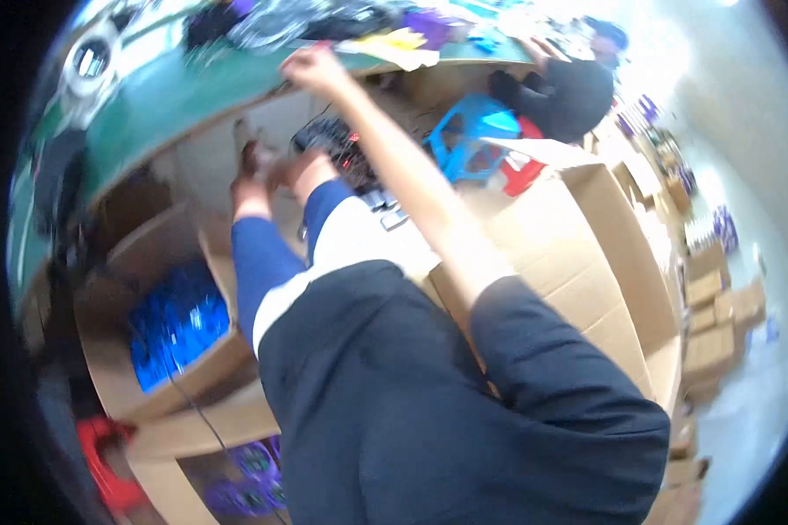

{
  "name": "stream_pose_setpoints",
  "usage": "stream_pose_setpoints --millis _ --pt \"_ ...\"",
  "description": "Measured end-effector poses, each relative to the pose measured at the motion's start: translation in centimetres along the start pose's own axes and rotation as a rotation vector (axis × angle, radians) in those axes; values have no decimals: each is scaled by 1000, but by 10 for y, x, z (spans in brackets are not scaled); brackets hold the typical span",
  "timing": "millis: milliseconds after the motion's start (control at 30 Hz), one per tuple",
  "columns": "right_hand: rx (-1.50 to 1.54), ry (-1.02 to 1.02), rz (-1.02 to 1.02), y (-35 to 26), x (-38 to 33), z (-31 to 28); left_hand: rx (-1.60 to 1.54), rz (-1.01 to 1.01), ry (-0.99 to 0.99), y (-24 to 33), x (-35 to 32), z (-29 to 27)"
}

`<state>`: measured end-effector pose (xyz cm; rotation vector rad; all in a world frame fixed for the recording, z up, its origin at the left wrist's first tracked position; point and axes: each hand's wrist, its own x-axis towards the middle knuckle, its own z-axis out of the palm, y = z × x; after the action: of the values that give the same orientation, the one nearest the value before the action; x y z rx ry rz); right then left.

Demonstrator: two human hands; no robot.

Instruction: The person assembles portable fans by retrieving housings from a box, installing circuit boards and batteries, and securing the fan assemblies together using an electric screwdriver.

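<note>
My right arm reaches forward, and my right hand (317, 72) is at the front edge of the green-topped table (175, 101). Its fingers look curled together, and the picture is blurred there. A small spot of red shows by the fingertips; I cannot make out whether it is held. Yellow sheets (394, 44) and a purple bag (433, 31) lie on the table just right of the hand. Clear plastic wrapping (276, 24) lies behind it. My left hand is out of view.
An open carton (223, 367) with blue packets (179, 324) stands at left, above a box of purple items (245, 481). A large open carton (552, 254) is at right. Beyond are a blue stool (468, 136), a person in dark clothes (573, 96) and stacked cartons (709, 350).
</note>
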<state>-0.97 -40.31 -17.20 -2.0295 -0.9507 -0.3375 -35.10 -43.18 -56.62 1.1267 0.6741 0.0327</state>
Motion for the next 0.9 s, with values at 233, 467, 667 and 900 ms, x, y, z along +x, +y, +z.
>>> stream_pose_setpoints --millis 233,467,667,900 --pt "223 113 -145 -3 -3 -12 237 100 -90 34 33 -8" --pt "222 164 -270 -5 -12 2 374 133 239 60 7 -206" --pt "163 175 -218 -12 -30 -2 396 142 756 53 -238 -415" --pt "75 215 -223 -22 -37 -7 296 459 825 228 -449 -405"
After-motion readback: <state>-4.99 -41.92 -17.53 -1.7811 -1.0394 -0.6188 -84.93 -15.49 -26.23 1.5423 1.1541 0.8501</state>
